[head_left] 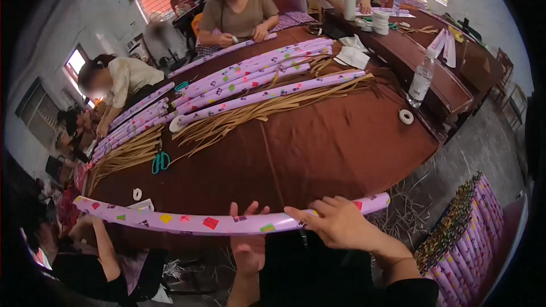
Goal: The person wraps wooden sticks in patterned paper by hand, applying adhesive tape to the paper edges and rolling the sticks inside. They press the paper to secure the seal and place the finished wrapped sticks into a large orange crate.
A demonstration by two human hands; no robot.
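A long lilac tube (187, 223), wrapped in paper with small coloured patterns, lies crosswise in front of me near the table's front edge. My right hand (335, 224) grips it toward its right end, the fingers over the top. Behind and under the tube's middle is my left hand (248, 250), palm up with the fingers spread; the tube hides part of this palm. Just beyond the tube's left part are a white tape roll (137, 194) and a small pale piece (145, 205).
Similar tubes (244, 82) and brown strips (227, 122) lie across the table (307, 148). Teal scissors (161, 162), a bottle (420, 82) and another tape roll (405, 116) are there too. Bundled tubes (469, 244) stand at right. Several people work around the table.
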